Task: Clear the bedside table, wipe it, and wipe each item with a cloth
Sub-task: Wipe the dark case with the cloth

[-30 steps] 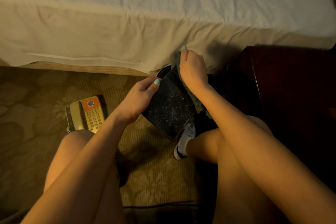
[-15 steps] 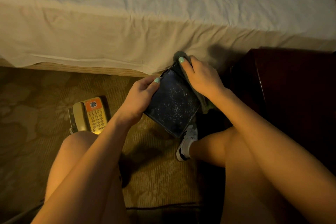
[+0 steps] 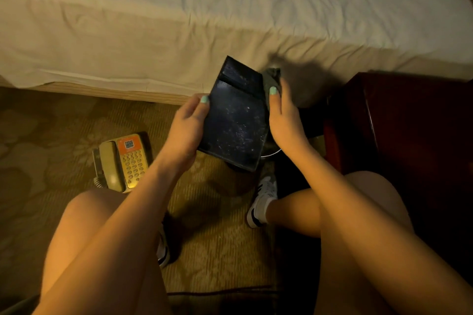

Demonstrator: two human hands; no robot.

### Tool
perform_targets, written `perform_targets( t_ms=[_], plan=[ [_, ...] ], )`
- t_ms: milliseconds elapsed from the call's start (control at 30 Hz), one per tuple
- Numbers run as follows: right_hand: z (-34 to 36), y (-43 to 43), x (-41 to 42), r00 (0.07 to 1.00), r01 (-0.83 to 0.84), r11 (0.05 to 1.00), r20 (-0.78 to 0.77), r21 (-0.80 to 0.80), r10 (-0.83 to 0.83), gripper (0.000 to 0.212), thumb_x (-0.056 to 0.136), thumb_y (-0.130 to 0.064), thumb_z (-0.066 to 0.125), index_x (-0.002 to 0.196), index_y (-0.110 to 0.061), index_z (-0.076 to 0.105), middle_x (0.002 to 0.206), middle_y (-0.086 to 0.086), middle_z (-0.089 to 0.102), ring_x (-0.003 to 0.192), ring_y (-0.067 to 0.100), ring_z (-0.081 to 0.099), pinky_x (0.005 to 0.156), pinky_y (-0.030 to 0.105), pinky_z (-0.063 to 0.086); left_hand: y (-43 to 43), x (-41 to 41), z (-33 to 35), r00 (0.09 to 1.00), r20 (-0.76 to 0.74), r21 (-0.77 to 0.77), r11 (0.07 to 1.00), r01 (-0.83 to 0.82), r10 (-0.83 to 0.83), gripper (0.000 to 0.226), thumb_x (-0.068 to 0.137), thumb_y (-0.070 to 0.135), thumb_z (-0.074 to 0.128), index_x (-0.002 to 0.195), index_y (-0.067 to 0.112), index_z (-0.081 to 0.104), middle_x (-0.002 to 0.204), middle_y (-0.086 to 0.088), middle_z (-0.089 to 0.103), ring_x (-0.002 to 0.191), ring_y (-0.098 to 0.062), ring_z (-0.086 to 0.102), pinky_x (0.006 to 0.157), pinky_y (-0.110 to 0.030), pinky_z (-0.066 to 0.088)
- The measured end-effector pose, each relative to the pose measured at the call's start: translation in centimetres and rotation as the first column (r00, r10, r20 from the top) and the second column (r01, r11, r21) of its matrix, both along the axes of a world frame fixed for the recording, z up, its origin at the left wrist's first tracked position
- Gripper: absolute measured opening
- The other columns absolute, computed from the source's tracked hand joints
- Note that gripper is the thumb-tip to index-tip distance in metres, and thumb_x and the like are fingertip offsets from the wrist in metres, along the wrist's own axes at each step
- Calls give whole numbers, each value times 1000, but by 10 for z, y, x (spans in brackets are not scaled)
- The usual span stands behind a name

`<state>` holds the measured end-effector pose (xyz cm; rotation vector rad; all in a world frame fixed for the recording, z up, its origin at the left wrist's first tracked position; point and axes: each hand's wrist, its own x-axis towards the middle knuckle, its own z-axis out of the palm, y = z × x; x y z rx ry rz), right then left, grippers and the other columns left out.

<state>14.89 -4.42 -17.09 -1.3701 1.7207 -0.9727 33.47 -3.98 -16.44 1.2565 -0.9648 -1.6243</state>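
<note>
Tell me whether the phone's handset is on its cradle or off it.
On the cradle: the handset lies seated in the telephone base beside the keys, on the carpet.

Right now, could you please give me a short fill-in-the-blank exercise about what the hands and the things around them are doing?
1. The telephone lies on the carpet, to the ____ of the black folder.
2. The right hand holds the cloth against the folder's ____ edge.
3. The left hand grips the folder's ____ edge.
Missing words: left; right; left.
</note>
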Motion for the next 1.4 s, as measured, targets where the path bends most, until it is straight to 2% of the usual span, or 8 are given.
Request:
perform_targets(
  t_ms=[200, 500, 700, 833, 1033, 1133, 1300, 1400],
  plan=[
    [-7, -11, 6, 961, 59, 998, 270, 24, -63, 56, 105, -32, 30, 153, -28, 2, 155, 2, 28, 132, 12, 38, 105, 28, 38, 6, -13, -4, 998, -64, -44, 999, -31, 28, 29, 106, 29, 34, 123, 24, 56, 123, -2, 64, 111, -16, 63, 92, -38, 53],
    [-2, -15, 5, 907, 50, 986, 405, 158, -111, 36, 97, -26, 54, 132, -21, 50, 129, 2, 59, 118, 18, 57, 103, 39, 46, 5, -6, -7, 993, -86, 28, 996, -79, 82, 26, 105, 27, 35, 120, 20, 54, 119, -4, 62, 110, -22, 63, 89, -41, 55],
    [15, -18, -8, 932, 103, 989, 337, 110, -134, 15, 95, -27, 58, 106, -19, 62, 95, -4, 68, 87, 7, 65, 74, 21, 51, -1, -5, 0, 992, -57, 31, 992, 118, -116, 30, 104, 36, 37, 116, 17, 58, 119, -9, 64, 106, -25, 65, 87, -41, 55],
    [18, -12, -15, 975, -142, 979, 192, 148, 112, 19, 97, -26, 54, 112, -18, 64, 101, 1, 69, 96, 12, 66, 85, 28, 53, -23, 10, -2, 987, 81, -5, 990, 140, -139, 50, 100, 52, 39, 119, 13, 62, 110, -12, 69, 99, -26, 68, 79, -37, 57],
    [16, 0, -22, 912, -404, 872, 51, 278, 407, 25, 100, -28, 46, 118, -18, 61, 111, 1, 67, 107, 14, 62, 99, 37, 48, -43, 29, -5, 760, 131, 105, 771, 628, -637, 74, 61, 64, 79, 107, 7, 69, 99, -13, 70, 86, -26, 67, 69, -30, 57],
    [14, -6, -29, 926, -313, 902, -115, 297, 359, 38, 100, -27, 46, 136, -14, 49, 129, 7, 59, 119, 20, 54, 107, 36, 40, -39, 24, -14, 769, 184, 113, 790, 602, -612, 65, 83, 50, 64, 124, -1, 56, 108, -27, 63, 94, -35, 61, 79, -43, 51],
    [14, -15, -56, 929, 21, 998, -370, 62, 4, 42, 96, -25, 54, 133, -12, 41, 124, 14, 57, 115, 28, 54, 92, 34, 43, -39, 27, -14, 899, 265, 39, 935, 352, -350, 25, 104, 34, 40, 105, 14, 55, 88, -5, 59, 77, -17, 60, 63, -31, 51],
    [17, -14, -48, 933, -103, 988, -334, 114, 136, 42, 97, -32, 51, 133, -12, 45, 127, 10, 51, 116, 22, 52, 98, 33, 41, -35, 22, -18, 909, 331, -55, 957, 285, -252, 29, 99, 46, 40, 104, 20, 52, 95, -5, 55, 87, -25, 56, 74, -43, 48]
  ],
)
